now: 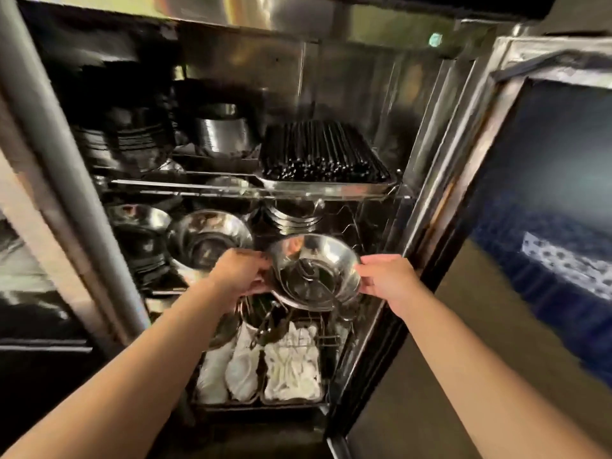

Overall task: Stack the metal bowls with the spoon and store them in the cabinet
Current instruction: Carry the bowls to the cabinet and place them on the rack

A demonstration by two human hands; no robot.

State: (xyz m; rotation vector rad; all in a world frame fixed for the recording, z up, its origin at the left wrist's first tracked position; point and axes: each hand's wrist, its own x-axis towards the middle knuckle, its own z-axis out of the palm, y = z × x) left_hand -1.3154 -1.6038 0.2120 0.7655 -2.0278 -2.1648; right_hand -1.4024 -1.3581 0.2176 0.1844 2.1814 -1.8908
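Note:
A stack of shiny metal bowls (pixel 314 270) hangs in front of the open cabinet's middle shelf, tilted toward me. A spoon (pixel 313 279) lies inside the top bowl. My left hand (pixel 241 273) grips the stack's left rim and my right hand (pixel 384 276) grips its right rim. The stack is at the right front of the middle wire shelf (pixel 354 223); whether it rests on the shelf is hidden.
More metal bowls (pixel 208 236) stand on the middle shelf to the left and behind. A tray of dark chopsticks (pixel 321 154) and pots sit on the upper shelf. White cloths (pixel 291 369) fill baskets below. The open cabinet door (pixel 546 193) stands at the right.

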